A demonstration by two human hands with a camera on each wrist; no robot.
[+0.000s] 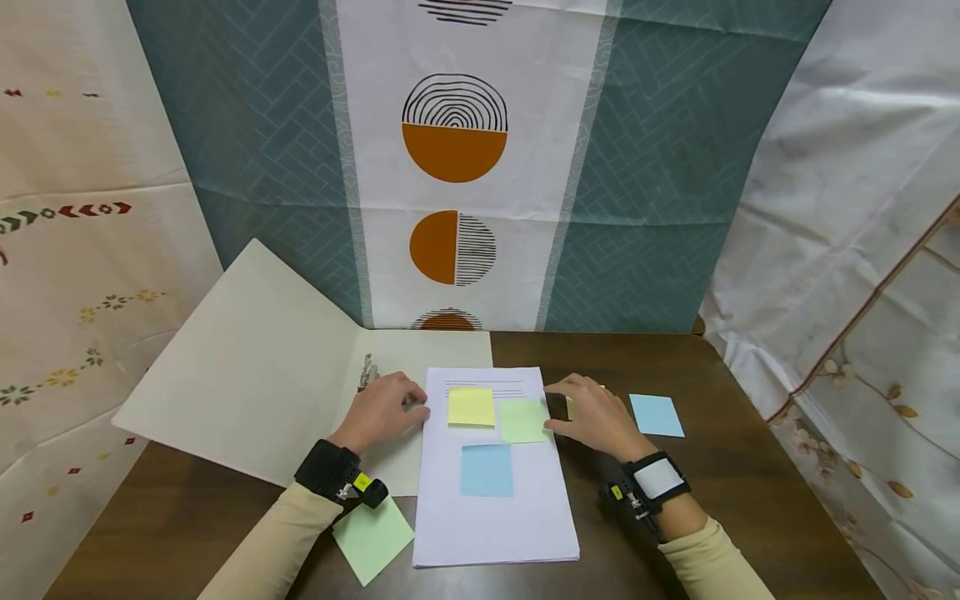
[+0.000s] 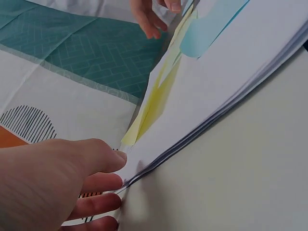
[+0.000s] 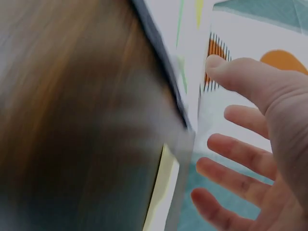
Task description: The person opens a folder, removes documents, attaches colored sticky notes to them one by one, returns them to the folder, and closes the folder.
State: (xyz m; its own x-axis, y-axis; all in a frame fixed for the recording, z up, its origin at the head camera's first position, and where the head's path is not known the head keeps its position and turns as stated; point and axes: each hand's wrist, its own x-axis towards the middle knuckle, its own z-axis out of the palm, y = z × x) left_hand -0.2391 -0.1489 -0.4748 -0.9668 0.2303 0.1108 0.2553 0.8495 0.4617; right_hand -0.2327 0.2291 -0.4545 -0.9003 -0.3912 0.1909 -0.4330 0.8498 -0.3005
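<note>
A stack of white paper (image 1: 495, 529) lies partly over the right side of an opened white binder (image 1: 247, 367). Stuck on its top sheet are a yellow sticky note (image 1: 471, 407), a green one (image 1: 525, 421) and a blue one (image 1: 486, 471). My left hand (image 1: 384, 410) is at the stack's left edge; in the left wrist view its thumb and fingertips (image 2: 111, 182) meet the corner. On the other side, my right hand (image 1: 595, 417) has spread fingers beside the right edge. In the right wrist view those fingers (image 3: 240, 149) hold nothing.
The binder's metal clip (image 1: 367, 372) shows behind my left hand. On the brown table (image 1: 750, 500) lie a green note (image 1: 372, 540) by my left wrist, a blue note (image 1: 657, 415) at right, and a yellow note (image 3: 163, 187) partly hidden by my right hand. Patterned cloth (image 1: 637, 167) hangs behind.
</note>
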